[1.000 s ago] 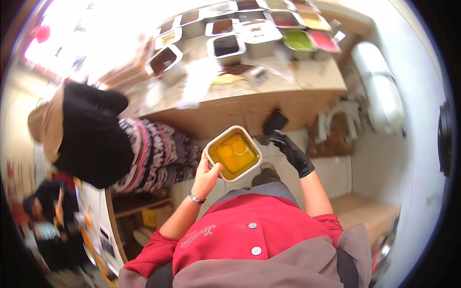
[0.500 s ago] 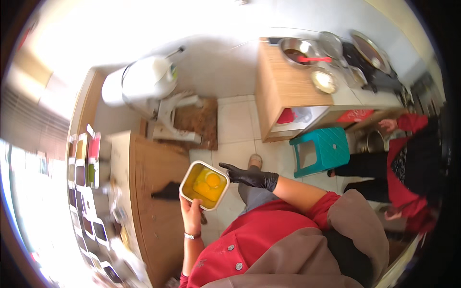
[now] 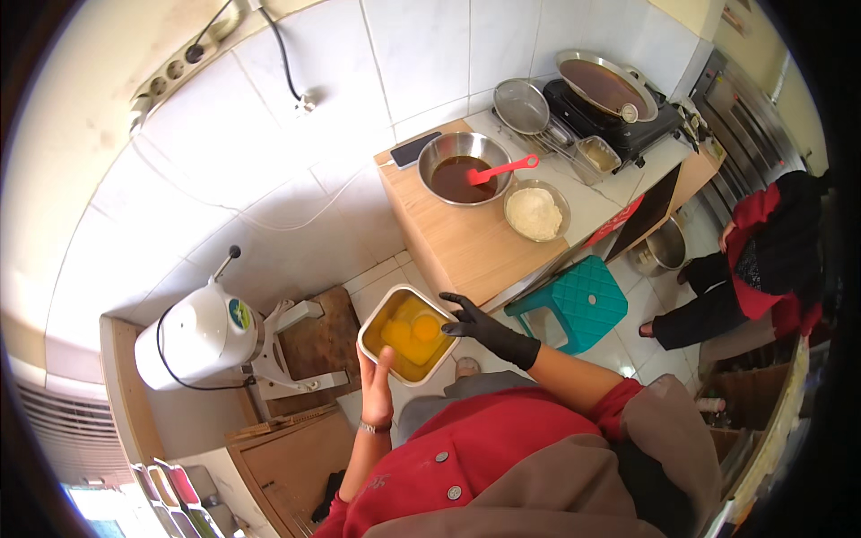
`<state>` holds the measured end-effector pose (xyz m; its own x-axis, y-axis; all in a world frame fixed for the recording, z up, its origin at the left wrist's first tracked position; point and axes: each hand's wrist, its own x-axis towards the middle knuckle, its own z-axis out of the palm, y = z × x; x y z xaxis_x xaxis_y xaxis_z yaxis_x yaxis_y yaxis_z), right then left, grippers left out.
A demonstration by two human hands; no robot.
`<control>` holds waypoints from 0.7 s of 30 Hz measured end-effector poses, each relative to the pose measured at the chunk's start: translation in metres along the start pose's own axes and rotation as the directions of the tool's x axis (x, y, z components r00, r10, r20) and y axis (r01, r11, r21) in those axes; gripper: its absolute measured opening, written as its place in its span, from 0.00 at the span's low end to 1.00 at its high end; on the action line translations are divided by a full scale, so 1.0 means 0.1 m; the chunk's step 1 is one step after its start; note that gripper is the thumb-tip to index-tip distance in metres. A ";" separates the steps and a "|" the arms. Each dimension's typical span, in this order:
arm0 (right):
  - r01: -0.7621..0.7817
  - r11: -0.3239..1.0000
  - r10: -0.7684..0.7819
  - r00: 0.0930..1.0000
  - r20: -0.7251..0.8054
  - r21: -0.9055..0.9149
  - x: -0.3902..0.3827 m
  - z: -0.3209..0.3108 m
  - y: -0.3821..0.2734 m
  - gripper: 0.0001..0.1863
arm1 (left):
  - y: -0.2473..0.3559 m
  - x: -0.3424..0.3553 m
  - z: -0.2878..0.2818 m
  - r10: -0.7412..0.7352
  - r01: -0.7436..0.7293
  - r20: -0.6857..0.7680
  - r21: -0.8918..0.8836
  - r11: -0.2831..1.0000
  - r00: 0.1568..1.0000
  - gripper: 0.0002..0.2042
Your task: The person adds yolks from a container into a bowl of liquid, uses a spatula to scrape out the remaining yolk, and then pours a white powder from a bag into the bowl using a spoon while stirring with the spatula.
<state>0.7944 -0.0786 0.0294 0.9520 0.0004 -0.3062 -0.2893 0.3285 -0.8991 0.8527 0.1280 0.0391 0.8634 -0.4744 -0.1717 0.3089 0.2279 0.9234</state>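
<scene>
A square white-rimmed container (image 3: 369, 348) with cracked raw eggs (image 3: 413, 332) in it is held in front of me, tilted so its inside shows. Whole yellow yolks lie among the clear whites. My left hand (image 3: 377, 387), bare, grips the container by its lower left side, thumb up against the wall. On the opposite side my right hand (image 3: 490, 334), in a black glove, has its fingers at the right rim, thumb and forefinger spread about the edge.
Ahead, a wooden counter (image 3: 441, 244) bears a steel bowl (image 3: 430, 170) of brown liquid with a red spatula (image 3: 502, 169), and a bowl of pale powder (image 3: 535, 213). A teal stool (image 3: 583, 300) stands below. A white stand mixer (image 3: 202, 336) is left; another person (image 3: 762, 260) stands right.
My view has turned rightward and toward the counter, the container coming along in my hands. The right hand, pointing at the rim before, now has its fingers around the edge.
</scene>
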 end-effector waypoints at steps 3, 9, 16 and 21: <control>-0.013 0.997 0.004 0.993 -0.120 -0.076 0.21 -0.09 -0.28 0.37 | 0.00 0.53 0.13 -0.059 0.127 0.177 -0.405 0.905 0.982 0.33; 0.049 0.998 -0.035 0.969 -0.246 0.050 0.68 -0.31 -0.53 0.39 | 0.21 1.53 0.19 -0.342 0.624 0.526 -0.593 0.509 0.779 0.42; 0.064 0.995 -0.034 0.936 -0.349 0.074 1.26 -0.40 -0.78 0.37 | 0.35 2.65 0.06 -0.565 0.943 0.755 -0.280 0.180 0.332 0.29; 0.178 0.977 -0.212 0.868 -0.448 -0.116 1.56 -0.64 -0.44 0.30 | 0.45 3.21 0.00 -0.561 0.952 0.770 -0.269 0.145 0.304 0.25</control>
<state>0.9498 -0.1535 0.0014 0.8430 -0.4928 -0.2157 -0.1244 0.2114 -0.9694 1.1442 -0.0140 0.0251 -0.2184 -0.9269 -0.3053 0.9743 -0.1894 -0.1220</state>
